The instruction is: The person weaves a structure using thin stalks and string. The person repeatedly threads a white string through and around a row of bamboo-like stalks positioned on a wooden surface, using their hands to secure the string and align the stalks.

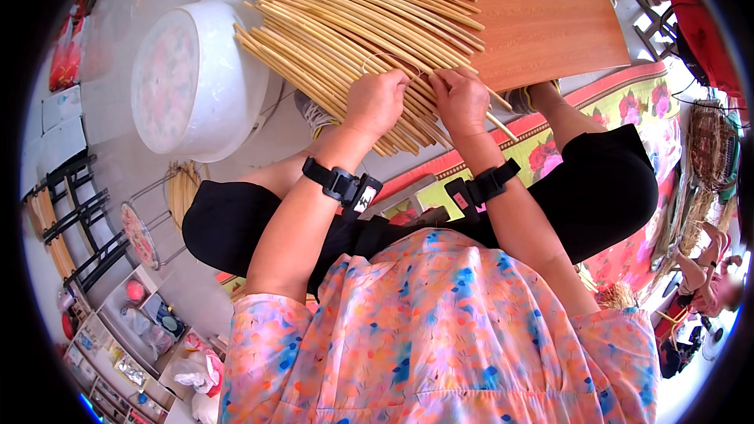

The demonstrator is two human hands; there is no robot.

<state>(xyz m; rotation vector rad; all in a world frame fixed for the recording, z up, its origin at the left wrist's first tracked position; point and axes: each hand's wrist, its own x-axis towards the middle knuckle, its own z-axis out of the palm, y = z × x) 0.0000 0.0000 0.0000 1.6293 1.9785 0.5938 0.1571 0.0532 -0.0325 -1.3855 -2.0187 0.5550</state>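
Floral-print sleeves [440, 338] in pink, blue and orange filled the foreground, and from them two bare forearms, each banded by a black wrist strap [339, 182], reached out over black-clad knees. Both hands worked at the near end of a fan of pale rattan canes [345, 27] spread across a reddish-brown wooden board [550, 8]. The left hand [377, 102] was curled closed on the cane ends, its grip knuckles-up over several stems; the right hand [462, 100] was likewise closed, pinching a single cane [499, 122] that jutted out toward the right. A thin loop of cane [385, 59] arched just beyond the fingers.

Judging by the posture, the stems were being sorted or bound at their near ends, with the work at an early stage: the canes lay loose and splayed, none visibly woven. The next move seemed to call for a firm hold on the bundle by the left hand while the right drew or threaded its one stem cleanly, since the crowded, overlapping ends could easily snag or slip out of order.

Beside the canes on the left stood a round white plastic tub [228, 71] with a flowered lid, touching or nearly touching the outermost stems. A patterned mat [620, 110] with red flowers lay under the knees. Another bundle of canes [182, 188] rested on the floor lower left near black metal stools [86, 212], and woven baskets [711, 145] stood at the right, where another person sat.
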